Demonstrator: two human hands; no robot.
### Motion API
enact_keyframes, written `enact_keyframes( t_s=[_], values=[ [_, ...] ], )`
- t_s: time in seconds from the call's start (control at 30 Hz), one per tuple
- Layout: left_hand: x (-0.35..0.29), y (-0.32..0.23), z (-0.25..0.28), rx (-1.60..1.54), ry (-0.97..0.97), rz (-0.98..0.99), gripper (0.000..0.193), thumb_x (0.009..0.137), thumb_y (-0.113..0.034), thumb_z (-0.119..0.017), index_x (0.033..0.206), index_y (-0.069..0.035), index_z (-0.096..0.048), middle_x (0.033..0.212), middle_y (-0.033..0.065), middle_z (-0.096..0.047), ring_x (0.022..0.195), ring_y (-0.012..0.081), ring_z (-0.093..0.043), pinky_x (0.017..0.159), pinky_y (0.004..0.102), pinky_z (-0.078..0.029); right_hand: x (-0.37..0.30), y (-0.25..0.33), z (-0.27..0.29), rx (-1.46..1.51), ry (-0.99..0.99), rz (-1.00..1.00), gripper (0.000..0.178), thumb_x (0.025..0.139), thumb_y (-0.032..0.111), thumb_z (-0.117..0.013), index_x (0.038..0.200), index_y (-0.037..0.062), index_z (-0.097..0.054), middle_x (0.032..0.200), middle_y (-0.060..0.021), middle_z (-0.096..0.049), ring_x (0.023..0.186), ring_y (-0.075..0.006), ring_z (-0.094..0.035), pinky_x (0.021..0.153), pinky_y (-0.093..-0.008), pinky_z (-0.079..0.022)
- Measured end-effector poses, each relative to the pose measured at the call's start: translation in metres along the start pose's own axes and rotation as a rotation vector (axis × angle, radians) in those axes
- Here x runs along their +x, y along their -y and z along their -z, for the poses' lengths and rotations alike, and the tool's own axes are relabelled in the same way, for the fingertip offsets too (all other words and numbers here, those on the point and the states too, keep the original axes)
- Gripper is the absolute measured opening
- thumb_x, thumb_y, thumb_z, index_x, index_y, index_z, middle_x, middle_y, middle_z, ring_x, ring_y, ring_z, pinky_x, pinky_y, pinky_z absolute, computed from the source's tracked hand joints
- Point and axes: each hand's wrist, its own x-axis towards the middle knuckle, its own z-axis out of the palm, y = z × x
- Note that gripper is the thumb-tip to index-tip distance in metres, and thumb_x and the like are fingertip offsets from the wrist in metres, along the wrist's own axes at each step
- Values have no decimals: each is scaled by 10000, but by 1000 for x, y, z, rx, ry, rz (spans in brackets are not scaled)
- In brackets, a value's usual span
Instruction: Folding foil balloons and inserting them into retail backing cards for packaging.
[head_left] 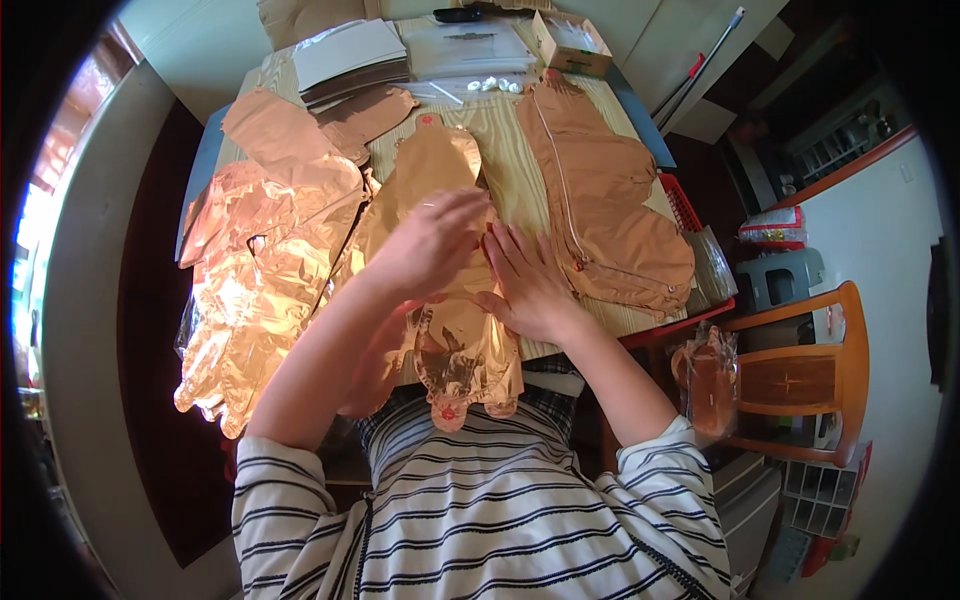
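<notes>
A flat copper-coloured foil balloon [420,170] lies lengthwise before me, its lower end with a red-marked tab hanging over the table's near edge. My left hand [430,245] reaches across its middle, fingers stretched out and slightly blurred; whether they touch the foil is hard to tell. Palm down, my right hand [530,285] lies with spread fingers along the balloon's right edge, fingertips close to those of the left. The foil right under the left hand is hidden. A shiny heap of similar foil balloons [270,280] is at the left, partly past the table edge.
More folded foil balloons [610,200] lie at the right. Toward the back are stacked white sheets [350,55], clear plastic bags [470,50], small white items [495,85] and an open cardboard box [572,45]. A wooden chair [790,380] stands right of the table.
</notes>
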Motion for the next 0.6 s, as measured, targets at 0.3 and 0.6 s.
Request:
enact_keyframes(
  t_s=[0.3, 0.6],
  values=[
    [27, 58, -54, 256, 47, -18, 498, 957, -290, -605, 1349, 15, -566, 1426, 203, -544, 1363, 391, -477, 1147, 472, -365, -1, -3, -5, -28, -13, 42, 893, 991, 619, -428, 1580, -21, -223, 1658, -225, -191, 1560, -345, -111, 1246, -565, -40],
    [36, 72, -55, 250, 5, -19, 498, 935, -292, -617, 1342, -7, -578, 1390, 181, -582, 1330, 372, -511, 1113, 474, -399, -20, 3, 4, -10, 28, 105, 859, 978, 570, -502, 1576, -1, -266, 1659, -208, -205, 1556, -348, -131, 1247, -557, -55]
  ],
)
